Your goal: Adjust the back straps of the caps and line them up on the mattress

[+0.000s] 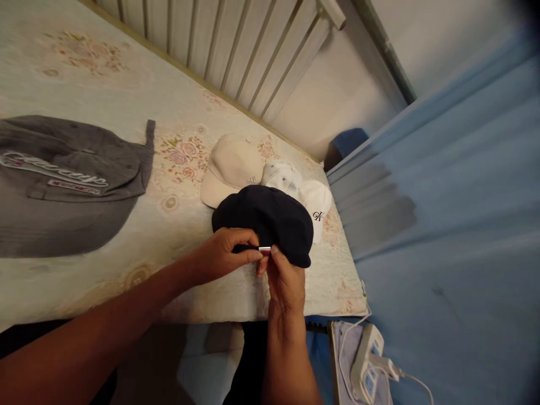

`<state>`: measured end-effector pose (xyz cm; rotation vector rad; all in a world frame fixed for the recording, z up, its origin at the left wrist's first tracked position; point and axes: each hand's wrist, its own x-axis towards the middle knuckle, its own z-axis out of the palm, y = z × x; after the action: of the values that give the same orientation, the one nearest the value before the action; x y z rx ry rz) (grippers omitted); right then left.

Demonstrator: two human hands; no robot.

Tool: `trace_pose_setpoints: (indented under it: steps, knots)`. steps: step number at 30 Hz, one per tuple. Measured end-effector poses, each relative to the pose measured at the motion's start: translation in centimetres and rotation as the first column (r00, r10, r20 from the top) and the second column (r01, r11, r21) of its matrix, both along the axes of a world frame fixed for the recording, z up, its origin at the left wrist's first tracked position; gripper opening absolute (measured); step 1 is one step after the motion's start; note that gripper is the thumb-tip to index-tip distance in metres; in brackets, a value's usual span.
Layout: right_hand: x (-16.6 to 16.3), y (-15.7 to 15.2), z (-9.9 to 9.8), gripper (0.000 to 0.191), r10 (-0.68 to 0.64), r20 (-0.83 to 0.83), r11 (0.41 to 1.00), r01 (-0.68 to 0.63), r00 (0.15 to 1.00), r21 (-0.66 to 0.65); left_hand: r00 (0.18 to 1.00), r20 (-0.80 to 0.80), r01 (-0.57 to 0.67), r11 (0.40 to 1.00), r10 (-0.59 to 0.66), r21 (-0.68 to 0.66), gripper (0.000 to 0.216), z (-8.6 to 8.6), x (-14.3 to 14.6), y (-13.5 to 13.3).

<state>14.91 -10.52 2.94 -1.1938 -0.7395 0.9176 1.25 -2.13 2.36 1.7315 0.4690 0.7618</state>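
A dark navy cap (270, 216) lies on a floral bed sheet (126, 112) near the bed's front edge. My left hand (225, 254) and my right hand (284, 281) meet at the cap's near rim. Both pinch a small silver metal piece (264, 249) on the cap's strap. Behind the navy cap lie a beige cap (230, 166) and a white cap (312, 199) with a dark logo, partly overlapped by it.
A large grey cap (63, 180) with stitched lettering lies at the left of the bed. A slatted headboard (236, 50) stands behind. A blue wall (455, 225) is at the right. A white power strip with cable (369, 360) sits below the bed edge.
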Motion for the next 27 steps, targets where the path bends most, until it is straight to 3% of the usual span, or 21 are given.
trace_pose_setpoints:
  steps: [11, 21, 27]
  knots:
    - [0.13, -0.23, 0.14, 0.03, 0.031, -0.1, 0.999, -0.034, 0.995, -0.034, 0.998, 0.029, 0.059, 0.998, -0.06, 0.036, 0.016, -0.06, -0.14, 0.17]
    - [0.13, -0.19, 0.19, 0.028, 0.006, -0.07, 0.999, -0.01, 0.998, -0.053, 0.997, 0.044, 0.052, 0.975, -0.062, 0.216, 0.023, 0.7, -0.36, -0.1]
    - [0.09, -0.09, 0.04, 0.028, 0.021, -0.052, 0.999, -0.023, 0.998, -0.038, 1.0, 0.022, 0.01, 0.998, -0.012, 0.056, 0.015, 0.1, -0.13, 0.02]
